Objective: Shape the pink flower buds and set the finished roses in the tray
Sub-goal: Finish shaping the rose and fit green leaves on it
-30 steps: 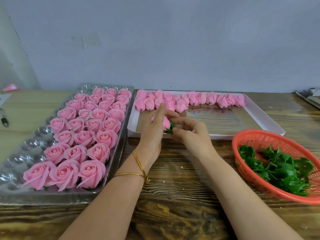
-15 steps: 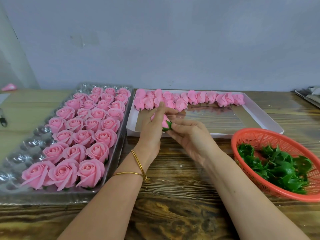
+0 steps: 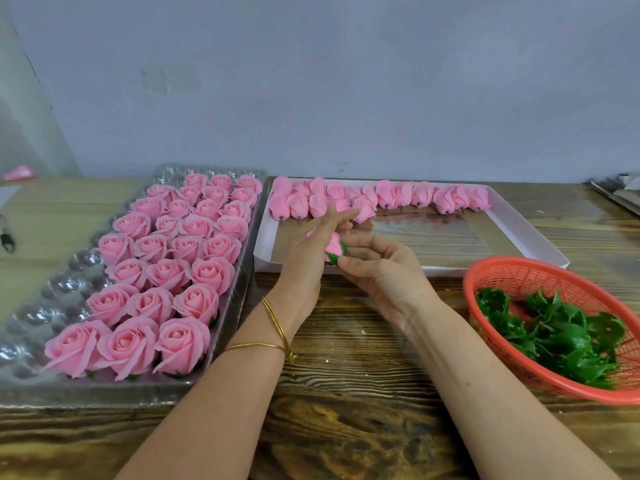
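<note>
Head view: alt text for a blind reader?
Left hand and right hand hold one pink bud over a wooden table. Clear tray of finished roses at left, white box of buds behind, orange basket of green calyxes at right.

The left hand [image 3: 304, 261] is hiding part of the bud [image 3: 334, 244]. The right edge is cutting off the basket [image 3: 519, 260]. The left edge is cutting off the tray [image 3: 41, 306] and a dark thing [image 3: 7, 239].

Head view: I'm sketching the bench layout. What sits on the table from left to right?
clear tray of finished roses → white box of pink buds → red basket of green leaves
</note>
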A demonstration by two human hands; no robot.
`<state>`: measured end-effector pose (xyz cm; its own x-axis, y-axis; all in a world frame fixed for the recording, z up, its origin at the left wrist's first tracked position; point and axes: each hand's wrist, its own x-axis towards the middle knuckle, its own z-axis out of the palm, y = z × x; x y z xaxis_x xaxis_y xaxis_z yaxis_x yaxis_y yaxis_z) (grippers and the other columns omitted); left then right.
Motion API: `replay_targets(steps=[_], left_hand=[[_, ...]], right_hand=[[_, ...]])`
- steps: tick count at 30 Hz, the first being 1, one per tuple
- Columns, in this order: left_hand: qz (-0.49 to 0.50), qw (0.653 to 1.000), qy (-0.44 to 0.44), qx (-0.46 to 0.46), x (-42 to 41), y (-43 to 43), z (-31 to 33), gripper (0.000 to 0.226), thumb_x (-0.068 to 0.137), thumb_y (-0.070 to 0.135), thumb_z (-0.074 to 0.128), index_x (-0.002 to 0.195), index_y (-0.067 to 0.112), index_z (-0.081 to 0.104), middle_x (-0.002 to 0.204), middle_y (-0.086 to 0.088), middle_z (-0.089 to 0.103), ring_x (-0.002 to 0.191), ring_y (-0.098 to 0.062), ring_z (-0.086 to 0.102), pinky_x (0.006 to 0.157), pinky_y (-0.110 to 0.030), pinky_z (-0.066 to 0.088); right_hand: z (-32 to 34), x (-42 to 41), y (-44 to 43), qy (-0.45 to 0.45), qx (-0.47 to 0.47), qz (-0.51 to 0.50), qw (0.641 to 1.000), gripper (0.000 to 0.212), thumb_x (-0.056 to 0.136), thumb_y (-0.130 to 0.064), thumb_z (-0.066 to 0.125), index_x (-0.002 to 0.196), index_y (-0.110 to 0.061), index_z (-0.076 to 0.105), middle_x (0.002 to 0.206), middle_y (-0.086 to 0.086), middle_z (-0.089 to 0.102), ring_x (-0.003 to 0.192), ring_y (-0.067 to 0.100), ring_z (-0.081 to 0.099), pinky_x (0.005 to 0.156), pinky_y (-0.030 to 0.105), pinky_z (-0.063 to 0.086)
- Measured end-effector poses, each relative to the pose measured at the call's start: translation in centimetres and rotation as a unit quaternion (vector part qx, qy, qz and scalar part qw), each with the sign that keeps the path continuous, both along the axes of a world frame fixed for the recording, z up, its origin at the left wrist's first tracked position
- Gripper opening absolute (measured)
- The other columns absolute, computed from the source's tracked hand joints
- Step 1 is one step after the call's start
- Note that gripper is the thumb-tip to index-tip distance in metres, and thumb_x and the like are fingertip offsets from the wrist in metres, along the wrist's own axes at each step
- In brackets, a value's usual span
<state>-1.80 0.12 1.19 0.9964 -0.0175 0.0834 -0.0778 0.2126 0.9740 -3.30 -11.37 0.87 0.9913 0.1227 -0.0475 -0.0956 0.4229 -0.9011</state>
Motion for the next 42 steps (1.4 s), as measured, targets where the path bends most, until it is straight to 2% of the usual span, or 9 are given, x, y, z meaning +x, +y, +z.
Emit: replay_targets(steps=[5,10,17,22,29,35,37,40,42], left_hand=[[-0.005,1.000,0.002,0.003,0.1,0.1,-0.2,0.039,0.098,0.040,0.049,0.077,0.024,0.078,0.088,0.000,0.075,0.089,-0.016,0.070,0.082,-0.033,0.053],[0.007,1.000,-0.008,-0.010,0.5,0.0,-0.4,0.051,0.097,0.039,0.050,0.051,0.023,0.063,0.086,0.001,0.072,0.088,-0.013,0.067,0.085,-0.039,0.048],[-0.004,0.999,-0.012,-0.049,0.5,0.2,-0.4,0.053,0.098,0.037,0.048,0.048,0.023,0.056,0.080,0.003,0.071,0.079,-0.008,0.068,0.078,-0.032,0.049],[-0.012,0.998,-0.011,-0.053,0.6,0.2,-0.5,0.051,0.098,0.035,0.049,0.049,0.021,0.056,0.081,0.001,0.071,0.081,-0.008,0.068,0.077,-0.026,0.052],[-0.009,1.000,0.013,-0.014,-0.1,0.2,0.2,0.028,0.083,0.045,0.062,0.081,0.022,0.078,0.098,-0.011,0.066,0.093,-0.021,0.061,0.084,-0.040,0.046],[-0.025,0.999,0.019,-0.027,-0.3,0.3,0.5,0.035,0.070,0.045,0.070,0.091,0.018,0.078,0.106,-0.013,0.069,0.099,-0.019,0.066,0.089,-0.034,0.052],[-0.030,1.000,0.004,-0.006,-0.1,0.3,0.3,0.024,0.087,0.036,0.063,0.091,0.019,0.079,0.108,-0.013,0.071,0.102,-0.023,0.066,0.087,-0.030,0.054],[-0.048,0.999,-0.011,-0.006,0.0,0.2,0.0,0.030,0.097,0.025,0.052,0.086,0.020,0.079,0.094,-0.005,0.075,0.086,-0.021,0.071,0.074,-0.027,0.057],[-0.057,0.998,-0.013,-0.003,0.1,0.1,-0.2,0.029,0.097,0.027,0.053,0.086,0.021,0.080,0.095,-0.003,0.075,0.092,-0.024,0.070,0.081,-0.034,0.056]], right_hand=[[-0.2,0.1,0.3,-0.054,-0.055,-0.040,0.996,0.033,0.071,0.026,0.064,0.088,-0.003,0.065,0.080,0.007,0.073,0.073,0.014,0.069,0.067,0.023,0.056],[-0.1,0.1,0.3,-0.023,-0.011,-0.025,0.999,0.033,0.071,0.027,0.063,0.087,-0.002,0.061,0.108,0.021,0.069,0.077,0.018,0.069,0.073,0.028,0.060],[0.4,0.0,0.1,0.032,0.034,0.082,0.996,0.017,0.087,0.010,0.055,0.085,0.001,0.069,0.085,0.010,0.071,0.083,0.019,0.069,0.078,0.024,0.059],[0.5,-0.1,0.0,0.059,0.025,0.096,0.993,0.017,0.089,0.001,0.057,0.082,-0.006,0.072,0.083,0.010,0.070,0.075,0.018,0.068,0.065,0.019,0.056],[0.0,0.0,-0.2,0.054,0.011,0.083,0.995,0.020,0.081,0.004,0.063,0.096,-0.004,0.073,0.088,0.009,0.073,0.082,0.018,0.069,0.075,0.023,0.056],[-0.4,0.1,-0.2,0.009,-0.016,0.067,0.998,0.029,0.067,0.005,0.071,0.094,-0.006,0.073,0.082,0.006,0.075,0.078,0.012,0.070,0.073,0.020,0.055],[-0.6,0.1,-0.2,-0.008,-0.026,0.065,0.998,0.029,0.071,0.010,0.069,0.097,-0.002,0.071,0.083,0.008,0.075,0.078,0.014,0.071,0.070,0.020,0.055],[-0.7,0.0,-0.4,-0.031,-0.061,0.052,0.996,0.029,0.074,0.015,0.067,0.101,0.004,0.069,0.091,0.016,0.072,0.085,0.021,0.069,0.082,0.026,0.057],[-0.7,0.0,-0.5,-0.041,-0.085,0.044,0.995,0.033,0.074,0.016,0.068,0.107,0.010,0.067,0.102,0.026,0.070,0.094,0.029,0.066,0.094,0.035,0.053]])
